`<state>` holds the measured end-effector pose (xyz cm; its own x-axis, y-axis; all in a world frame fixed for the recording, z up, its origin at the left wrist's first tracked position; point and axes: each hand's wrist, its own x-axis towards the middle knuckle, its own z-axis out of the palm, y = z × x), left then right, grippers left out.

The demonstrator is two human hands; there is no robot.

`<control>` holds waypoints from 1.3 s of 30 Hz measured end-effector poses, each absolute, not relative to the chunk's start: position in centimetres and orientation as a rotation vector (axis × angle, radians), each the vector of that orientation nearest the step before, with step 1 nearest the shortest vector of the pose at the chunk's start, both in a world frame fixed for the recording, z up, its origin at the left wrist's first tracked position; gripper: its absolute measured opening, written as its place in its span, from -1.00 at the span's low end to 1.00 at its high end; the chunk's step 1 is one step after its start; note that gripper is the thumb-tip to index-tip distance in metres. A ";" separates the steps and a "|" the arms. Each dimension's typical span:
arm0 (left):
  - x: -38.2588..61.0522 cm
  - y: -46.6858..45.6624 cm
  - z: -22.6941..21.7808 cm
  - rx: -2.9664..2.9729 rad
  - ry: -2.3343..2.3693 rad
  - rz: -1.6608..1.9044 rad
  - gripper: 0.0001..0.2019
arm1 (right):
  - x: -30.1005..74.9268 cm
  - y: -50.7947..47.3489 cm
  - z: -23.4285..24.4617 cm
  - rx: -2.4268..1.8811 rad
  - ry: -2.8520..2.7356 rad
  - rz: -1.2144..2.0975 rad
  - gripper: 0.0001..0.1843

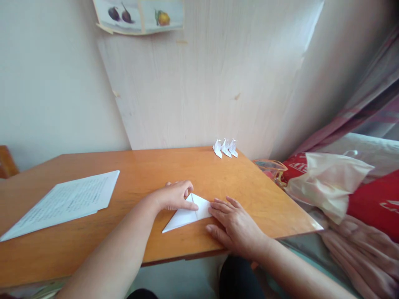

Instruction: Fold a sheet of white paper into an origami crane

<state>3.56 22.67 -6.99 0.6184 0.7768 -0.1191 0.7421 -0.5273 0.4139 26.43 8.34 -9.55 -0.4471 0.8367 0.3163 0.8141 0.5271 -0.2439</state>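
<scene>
A white sheet folded into a triangle lies on the orange wooden table near its front edge. My left hand rests on the triangle's upper corner, fingers curled and the forefinger pressed along a crease. Flat on the table lies my right hand, fingers stretched out, its fingertips touching the right edge of the folded paper.
Three small folded white paper figures stand at the table's back right corner. A stack of printed sheets lies at the left. Right of the table are a plastic bag, red fabric and pink cloth. A wall panel stands behind.
</scene>
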 end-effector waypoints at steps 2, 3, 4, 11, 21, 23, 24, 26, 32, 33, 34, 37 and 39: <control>3.5 23.2 -7.3 2.275 1.212 0.186 -0.43 | 26.4 8.2 -9.5 -1.330 -2.380 0.061 -0.56; 3.5 23.4 -7.4 2.263 1.223 0.206 -0.49 | 26.5 8.1 -9.5 -1.315 -2.384 0.051 -0.55; 3.6 23.5 -7.4 2.253 1.228 0.226 -0.54 | 26.5 7.9 -9.5 -1.298 -2.390 0.042 -0.54; 3.6 22.0 -7.2 2.198 1.291 0.307 -0.79 | 26.6 5.9 -11.1 -1.197 -2.374 -0.046 -0.38; 0.5 13.3 -8.5 2.089 1.383 0.588 -0.77 | 25.8 1.9 -13.3 -1.149 -2.149 -0.223 -0.80; 0.3 11.0 -8.8 2.069 1.374 0.651 -0.73 | 26.0 1.3 -13.1 -1.135 -2.092 -0.243 -0.79; 0.2 9.9 -8.9 2.046 1.364 0.694 -0.72 | 26.2 1.1 -13.0 -1.125 -2.067 -0.252 -0.79; 0.3 7.7 -8.9 1.850 1.330 0.847 -0.67 | 26.4 0.6 -12.6 -1.099 -2.026 -0.273 -0.78; 1.0 3.4 -8.4 1.546 1.304 1.095 -0.59 | 26.2 -0.8 -11.7 -0.999 -1.995 -0.337 -0.75; 1.1 3.0 -8.4 1.499 1.267 1.085 -0.58 | 26.1 -1.0 -11.6 -0.982 -1.993 -0.347 -0.74; 1.2 2.6 -8.4 1.443 1.213 1.065 -0.57 | 25.9 -1.3 -11.4 -0.964 -1.990 -0.358 -0.73; 1.3 2.0 -8.6 1.263 1.055 1.018 -0.59 | 25.4 -2.1 -11.0 -0.915 -1.983 -0.385 -0.72; 1.2 1.7 -8.8 1.168 1.023 1.029 -0.63 | 25.0 -2.6 -10.7 -0.891 -1.982 -0.394 -0.72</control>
<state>1.18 1.70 -8.80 0.2189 0.9725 -0.0798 -0.0856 0.1006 0.9912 25.04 -2.59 -10.70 -0.3356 0.4343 0.8359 0.7210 0.6895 -0.0688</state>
